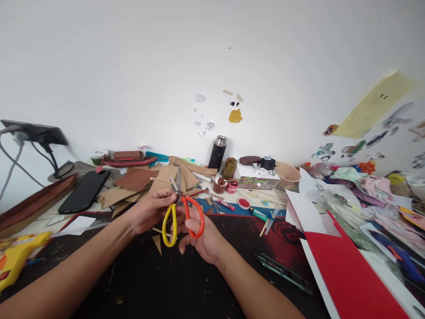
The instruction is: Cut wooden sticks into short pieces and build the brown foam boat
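My right hand (209, 239) grips a pair of scissors (201, 217) with one yellow and one red handle loop. Its fingers pass through the loops, which stand apart. The blades point up and away from me, slightly parted. My left hand (154, 208) is closed in a pinch beside the blades, thumb close to the pivot. What it pinches is hidden by the fingers and the scissors. Near the blades a thin wooden stick (161, 179) shows; I cannot tell whether it is held. A small pointed cardboard scrap (157, 243) shows below my left hand.
Cardboard pieces (133, 181) lie behind my left hand, near a black phone (84, 190). A yellow glue gun (20, 257) is at far left. A black flask (217, 153) stands by the wall. A cutter knife (282, 272) and red sheet (352, 274) lie right.
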Motion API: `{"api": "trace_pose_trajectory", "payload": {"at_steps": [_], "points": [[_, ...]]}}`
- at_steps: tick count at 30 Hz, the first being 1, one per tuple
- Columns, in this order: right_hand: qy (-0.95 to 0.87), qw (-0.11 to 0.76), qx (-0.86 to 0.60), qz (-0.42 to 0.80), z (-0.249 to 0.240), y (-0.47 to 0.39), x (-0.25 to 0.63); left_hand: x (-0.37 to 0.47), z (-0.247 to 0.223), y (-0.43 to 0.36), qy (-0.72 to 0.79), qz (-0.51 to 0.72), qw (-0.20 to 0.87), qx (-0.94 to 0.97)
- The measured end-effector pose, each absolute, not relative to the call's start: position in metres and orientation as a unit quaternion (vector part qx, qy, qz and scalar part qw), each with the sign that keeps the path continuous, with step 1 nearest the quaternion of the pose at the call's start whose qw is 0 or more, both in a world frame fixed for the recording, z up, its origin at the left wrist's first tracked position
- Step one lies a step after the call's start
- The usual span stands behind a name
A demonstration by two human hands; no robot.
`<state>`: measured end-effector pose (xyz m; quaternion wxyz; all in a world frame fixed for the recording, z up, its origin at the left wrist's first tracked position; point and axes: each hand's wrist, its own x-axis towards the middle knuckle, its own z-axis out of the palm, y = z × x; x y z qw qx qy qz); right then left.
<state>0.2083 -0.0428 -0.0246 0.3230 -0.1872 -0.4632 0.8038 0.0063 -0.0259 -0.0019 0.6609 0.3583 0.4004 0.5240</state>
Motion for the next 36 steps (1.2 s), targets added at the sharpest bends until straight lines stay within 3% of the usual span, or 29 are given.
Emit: {"api": "trace_pose_trajectory", "payload": {"at_steps": [12, 19, 24, 30, 36], "points": [[-0.457, 0.327, -0.205, 0.802, -0.034, -0.042, 0.205, 0.023, 0.013, -0.035, 0.412, 0.504, 0.643, 0.404], [-0.493, 0.34, -0.198, 0.776, -0.036, -0.041, 0.203, 0.033, 0.019, -0.049, 0.409, 0.381, 0.643, 0.523], [-0.52, 0.368, -0.264, 0.725, -0.031, -0.038, 0.207, 0.017, 0.036, -0.04, 0.473, 0.428, 0.521, 0.568], [-0.545, 0.43, -0.346, 0.631, -0.025, -0.033, 0.213, -0.006, 0.069, -0.044, 0.569, 0.554, 0.298, 0.53], [-0.63, 0.42, -0.391, 0.524, -0.033, -0.03, 0.214, 0.021, 0.068, -0.065, 0.554, 0.509, 0.219, 0.621]]}}
